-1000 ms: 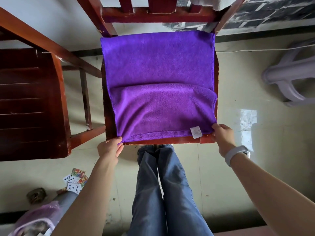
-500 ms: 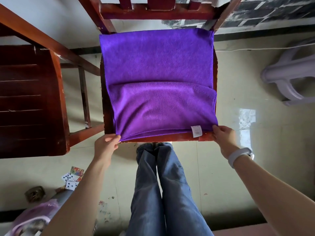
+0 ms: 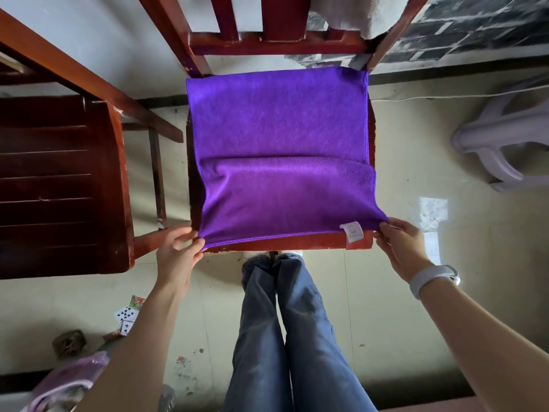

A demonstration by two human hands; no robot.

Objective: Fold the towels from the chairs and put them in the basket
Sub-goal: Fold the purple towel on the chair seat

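Observation:
A purple towel [image 3: 279, 126] covers the seat of a red wooden chair [image 3: 297, 246], with its near part doubled over into a flap bearing a white label. My left hand [image 3: 178, 251] pinches the flap's near left corner at the seat's front edge. At the near right corner, beside the label, my right hand [image 3: 401, 245] pinches the towel. A pale cloth [image 3: 344, 10] hangs over the chair's backrest at the top. No basket is in view.
A second dark wooden chair [image 3: 59, 185] stands close on the left. A pale plastic stool [image 3: 505, 135] lies at the right. Playing cards [image 3: 129, 315] and a purple bag [image 3: 65, 382] lie on the floor at lower left. My legs in jeans [image 3: 285, 337] stand below the seat.
My view has shifted so the chair sits lower in frame. Both hands stay at the towel's near corners; the left hand's fingers have closed more firmly on its corner.

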